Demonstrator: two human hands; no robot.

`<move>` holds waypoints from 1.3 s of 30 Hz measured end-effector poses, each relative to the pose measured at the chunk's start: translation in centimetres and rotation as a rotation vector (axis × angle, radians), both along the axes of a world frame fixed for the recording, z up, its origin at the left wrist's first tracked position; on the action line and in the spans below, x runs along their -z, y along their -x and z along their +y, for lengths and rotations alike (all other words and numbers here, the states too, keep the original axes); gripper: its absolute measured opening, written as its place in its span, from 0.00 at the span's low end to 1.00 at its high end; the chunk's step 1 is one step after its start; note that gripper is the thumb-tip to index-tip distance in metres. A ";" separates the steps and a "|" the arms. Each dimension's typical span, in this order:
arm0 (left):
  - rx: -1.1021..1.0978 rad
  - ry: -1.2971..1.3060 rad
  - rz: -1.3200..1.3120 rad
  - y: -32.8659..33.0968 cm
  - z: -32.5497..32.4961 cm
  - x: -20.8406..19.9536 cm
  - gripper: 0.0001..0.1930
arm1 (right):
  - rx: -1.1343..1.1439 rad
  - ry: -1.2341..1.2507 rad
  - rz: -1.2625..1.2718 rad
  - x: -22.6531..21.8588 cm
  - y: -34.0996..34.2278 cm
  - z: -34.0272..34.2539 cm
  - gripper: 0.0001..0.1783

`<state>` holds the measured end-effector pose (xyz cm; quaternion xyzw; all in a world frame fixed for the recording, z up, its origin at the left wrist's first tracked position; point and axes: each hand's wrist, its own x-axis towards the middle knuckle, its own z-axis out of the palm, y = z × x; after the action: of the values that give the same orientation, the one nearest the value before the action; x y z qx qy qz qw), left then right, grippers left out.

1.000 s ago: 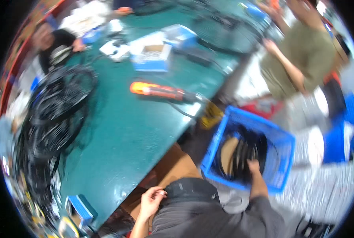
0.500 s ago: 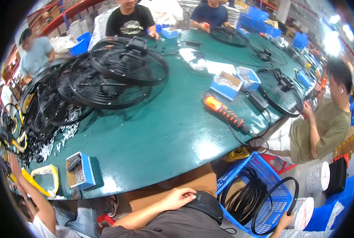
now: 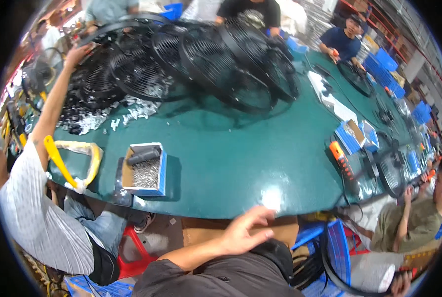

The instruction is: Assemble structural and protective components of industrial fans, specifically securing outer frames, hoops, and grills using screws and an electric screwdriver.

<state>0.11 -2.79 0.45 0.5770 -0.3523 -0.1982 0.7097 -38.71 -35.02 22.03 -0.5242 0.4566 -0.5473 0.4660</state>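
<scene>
Green tabletop fills most of your view, and your left hand hovers at its near edge, fingers spread loose and apart, gripping nothing. Your right hand sits low, well off that table's near right corner, closed around the rim of a black ring-shaped fan guard that rises out of a blue crate beside you. On the table, left of your left hand, lies an open box of small screws with a dark tool resting across it. An orange power screwdriver lies toward the table's right side. Black fan guards are heaped along the table's far side.
</scene>
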 end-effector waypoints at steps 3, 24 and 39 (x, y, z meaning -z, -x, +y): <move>-0.090 0.266 0.143 -2.2 0.9 -0.1 0.35 | -0.393 -0.028 -0.171 7.7 -10.2 -3.3 0.09; -0.554 0.286 0.689 -0.6 6.8 -0.4 0.25 | -1.100 -0.928 -0.403 21.8 -26.0 2.6 0.20; -0.575 0.221 0.633 -0.7 6.4 0.8 0.27 | -1.096 -0.782 -0.178 23.9 -23.1 2.4 0.35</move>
<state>0.79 3.61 -0.32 0.4831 0.0386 -0.1209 0.8663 -15.65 -32.61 -1.85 -0.4255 0.2492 -0.0676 0.8673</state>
